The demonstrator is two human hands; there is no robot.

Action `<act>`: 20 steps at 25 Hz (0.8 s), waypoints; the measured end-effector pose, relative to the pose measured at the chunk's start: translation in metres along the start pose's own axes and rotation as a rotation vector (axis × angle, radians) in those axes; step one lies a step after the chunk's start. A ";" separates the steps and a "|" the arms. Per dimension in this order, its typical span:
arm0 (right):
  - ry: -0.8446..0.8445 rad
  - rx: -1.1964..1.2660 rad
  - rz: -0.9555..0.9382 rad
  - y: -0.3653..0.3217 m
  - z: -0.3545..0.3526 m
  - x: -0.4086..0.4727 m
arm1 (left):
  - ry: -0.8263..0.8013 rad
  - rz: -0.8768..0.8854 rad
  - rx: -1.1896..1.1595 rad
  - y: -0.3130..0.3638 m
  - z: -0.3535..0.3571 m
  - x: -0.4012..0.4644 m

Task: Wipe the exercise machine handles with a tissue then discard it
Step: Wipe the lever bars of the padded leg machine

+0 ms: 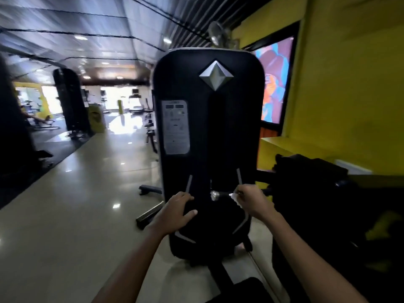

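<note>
A tall black exercise machine (pixel 209 119) stands right in front of me, with a silver diamond badge near its top. Low on it a short handle bar (pixel 223 194) with a chrome end cap sticks out to the left. My right hand (pixel 251 201) grips this bar with a white tissue (pixel 235 196) wrapped under its fingers. My left hand (pixel 177 208) is curled around the dark left handle; that handle is almost lost against the black panel.
A glossy tiled floor (pixel 76 215) stretches away to the left toward other gym machines (pixel 70 101). A yellow wall (pixel 349 84) with a colourful poster (pixel 276 82) runs along the right. Dark machine parts (pixel 328 193) crowd the lower right.
</note>
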State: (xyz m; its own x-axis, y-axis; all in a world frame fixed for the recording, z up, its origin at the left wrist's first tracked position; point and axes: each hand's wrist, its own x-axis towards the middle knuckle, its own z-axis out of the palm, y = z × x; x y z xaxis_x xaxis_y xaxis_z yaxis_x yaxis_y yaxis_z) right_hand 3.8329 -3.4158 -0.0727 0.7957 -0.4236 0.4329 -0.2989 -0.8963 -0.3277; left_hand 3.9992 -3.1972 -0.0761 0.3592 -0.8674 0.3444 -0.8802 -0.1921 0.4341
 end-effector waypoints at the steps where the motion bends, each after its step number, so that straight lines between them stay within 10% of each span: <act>1: 0.028 -0.041 0.048 0.001 -0.003 -0.011 | -0.027 0.042 -0.029 -0.001 0.004 0.011; 20: 0.336 -0.376 0.857 -0.040 -0.073 -0.258 | -0.296 0.809 -0.292 0.147 0.065 0.056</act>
State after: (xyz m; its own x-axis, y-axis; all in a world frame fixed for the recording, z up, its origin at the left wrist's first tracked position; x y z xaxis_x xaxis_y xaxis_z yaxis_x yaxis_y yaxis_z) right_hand 3.6014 -3.2803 -0.1101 0.0599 -0.9106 0.4090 -0.8970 -0.2289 -0.3782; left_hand 3.8698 -3.3038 -0.0472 -0.4646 -0.7768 0.4251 -0.7004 0.6161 0.3605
